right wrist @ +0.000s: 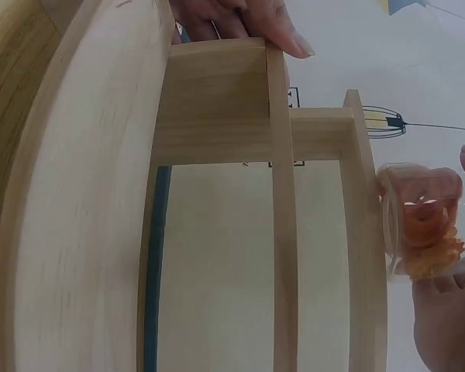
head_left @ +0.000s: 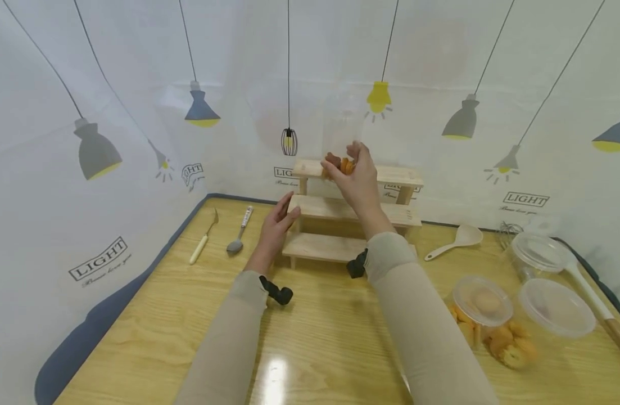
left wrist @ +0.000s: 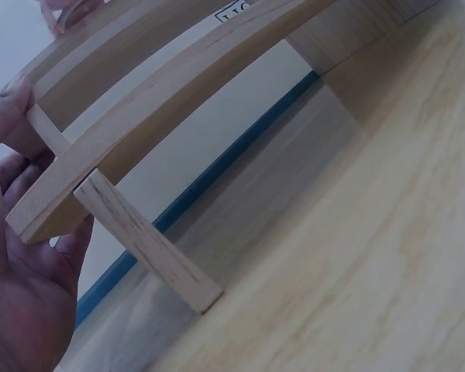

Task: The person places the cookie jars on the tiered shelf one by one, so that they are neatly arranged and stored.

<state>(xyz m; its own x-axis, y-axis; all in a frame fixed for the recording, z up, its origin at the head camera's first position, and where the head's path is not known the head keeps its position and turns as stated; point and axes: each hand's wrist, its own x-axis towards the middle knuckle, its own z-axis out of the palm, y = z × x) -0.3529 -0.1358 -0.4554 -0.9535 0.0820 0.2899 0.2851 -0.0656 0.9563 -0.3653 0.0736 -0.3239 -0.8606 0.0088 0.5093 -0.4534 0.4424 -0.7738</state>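
Observation:
A three-tier wooden display stand (head_left: 327,208) stands at the back of the table, its lowest tier toward me. On its top tier is a small clear plastic tub (right wrist: 422,217) with brown and orange pieces inside. My right hand (head_left: 361,183) holds that tub from the right, thumb at its near side and fingers behind it. The left hand (head_left: 275,229) grips the left end of the middle tier. In the left wrist view, the left thumb (left wrist: 12,108) lies by the upper part of the stand and the other fingers are partly hidden behind the wood.
Left of the stand lie a fork (head_left: 203,242) and a spoon (head_left: 236,246). To the right are a white ladle (head_left: 466,236), a whisk (head_left: 509,230), a long-handled utensil (head_left: 593,295) and several clear lidded tubs (head_left: 557,306), some holding orange snacks. A printed curtain (head_left: 249,67) hangs behind.

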